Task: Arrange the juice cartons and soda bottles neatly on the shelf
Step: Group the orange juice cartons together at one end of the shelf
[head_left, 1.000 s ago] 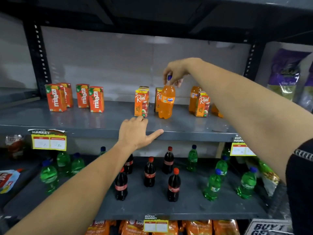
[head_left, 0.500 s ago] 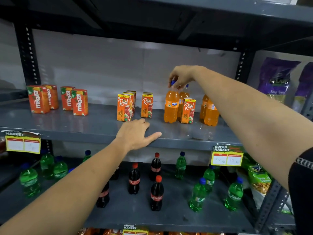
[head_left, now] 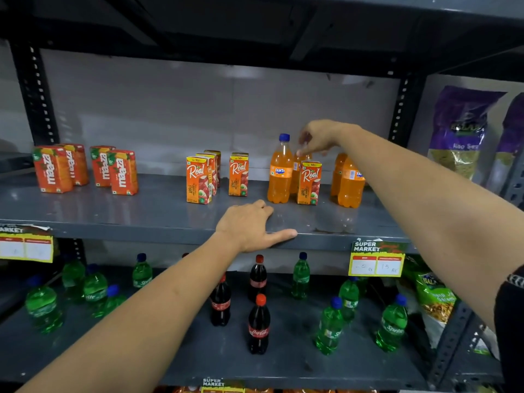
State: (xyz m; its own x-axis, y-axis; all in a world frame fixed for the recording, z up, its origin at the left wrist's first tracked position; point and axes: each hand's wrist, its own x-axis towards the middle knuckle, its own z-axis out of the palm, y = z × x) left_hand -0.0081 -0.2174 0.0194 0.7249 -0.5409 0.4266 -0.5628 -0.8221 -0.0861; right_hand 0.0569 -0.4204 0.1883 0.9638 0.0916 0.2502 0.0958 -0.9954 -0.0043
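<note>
Left arm (head_left: 147,313): bare, no sleeve, no watch.
Right arm (head_left: 425,199): bare to upper arm.
Sleeve (head_left: 510,321): black, short, with pale patterned trim at hem.

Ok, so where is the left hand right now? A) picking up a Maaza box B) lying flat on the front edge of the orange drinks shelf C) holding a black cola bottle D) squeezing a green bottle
B: the left hand lies palm down on the front edge of the upper shelf, thumb along the lip, holding nothing; the green bottles and cola bottles stand untouched on the shelf below.
</note>
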